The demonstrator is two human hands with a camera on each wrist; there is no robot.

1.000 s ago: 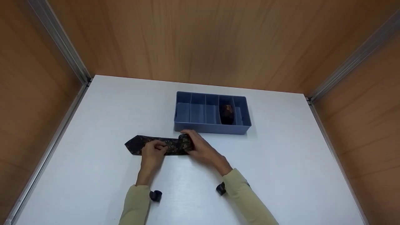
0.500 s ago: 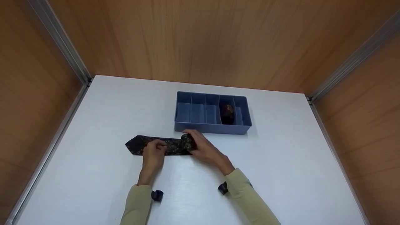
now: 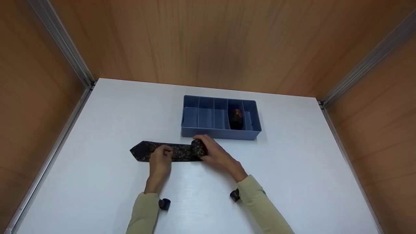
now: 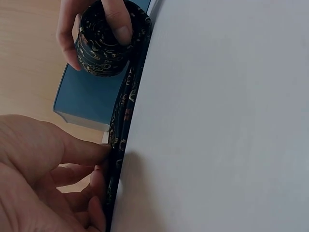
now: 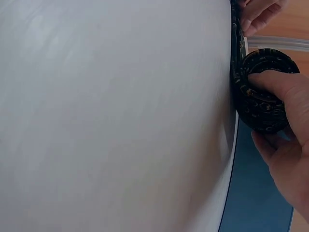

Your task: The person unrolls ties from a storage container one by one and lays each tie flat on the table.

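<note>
Left grip (image 3: 160, 163) touches the tie (image 3: 182, 152), right grip (image 3: 215, 154) holds its roll (image 3: 198, 148)

The necktie (image 3: 182, 152) is near-black navy, scattered with small gold scroll-like motifs and, in the left wrist view, an orange-red one; its rolled right end (image 3: 199, 148) carries the same pattern, while its left tip (image 3: 139, 151) looks plainer and darker. The far box (image 3: 221, 134) is slate blue, teal in the wrist views. The bundle (image 3: 236, 121) in it is blackish with an orange-brown patch. The table (image 3: 292, 162) is white, the far panel (image 3: 130, 39) brown with streaky wood grain, both sleeves (image 3: 143, 211) pale olive.
</note>
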